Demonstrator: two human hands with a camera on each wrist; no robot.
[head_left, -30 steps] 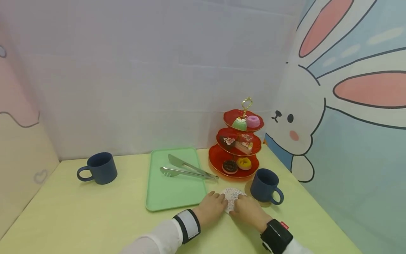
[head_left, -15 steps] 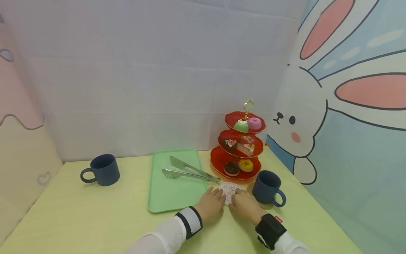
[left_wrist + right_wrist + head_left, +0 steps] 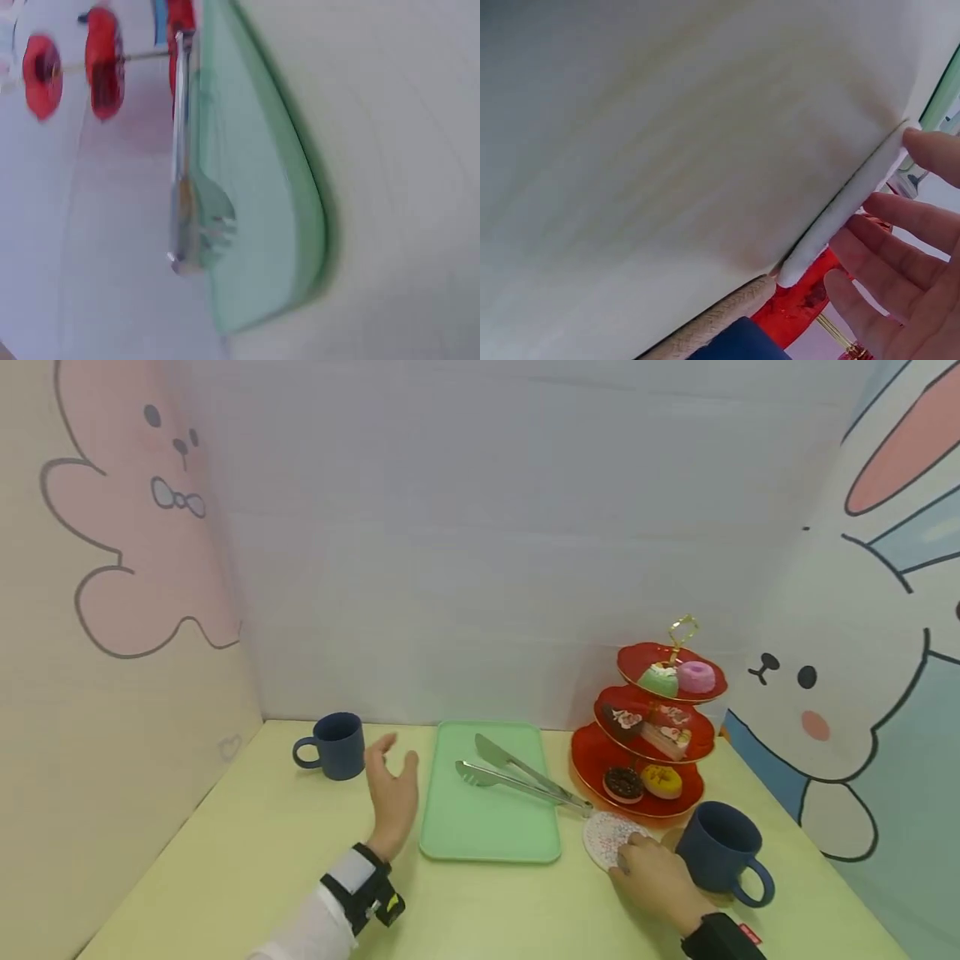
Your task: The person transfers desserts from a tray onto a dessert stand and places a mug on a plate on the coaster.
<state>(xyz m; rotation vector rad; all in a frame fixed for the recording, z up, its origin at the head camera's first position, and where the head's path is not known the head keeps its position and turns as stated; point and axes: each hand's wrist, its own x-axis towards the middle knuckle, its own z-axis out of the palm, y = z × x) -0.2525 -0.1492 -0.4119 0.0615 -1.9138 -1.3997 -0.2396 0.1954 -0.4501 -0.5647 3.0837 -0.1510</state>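
My left hand (image 3: 392, 797) is raised over the table with thumb and fingers apart, holding nothing. It is nearest to a dark blue mug (image 3: 341, 747) at the back left and the green tray (image 3: 480, 827). My right hand (image 3: 660, 878) touches a round white speckled coaster (image 3: 600, 839) lying flat on the table. In the right wrist view, the thumb and fingertips rest at the edge of the coaster (image 3: 855, 191), the fingers only slightly bent. Just right of this hand, a second blue mug (image 3: 716, 852) stands on a brown coaster (image 3: 669, 837).
Metal serving tongs (image 3: 517, 777) lie across the tray, their joined end over its right edge. A red three-tier stand (image 3: 581, 760) holds toy doughnuts and cakes at the back right. White and cartoon-printed walls (image 3: 480, 568) enclose the table.
My left hand has left the coaster and moved left past the tray toward the left mug. The right hand stays at the coaster. The head view has turned left.
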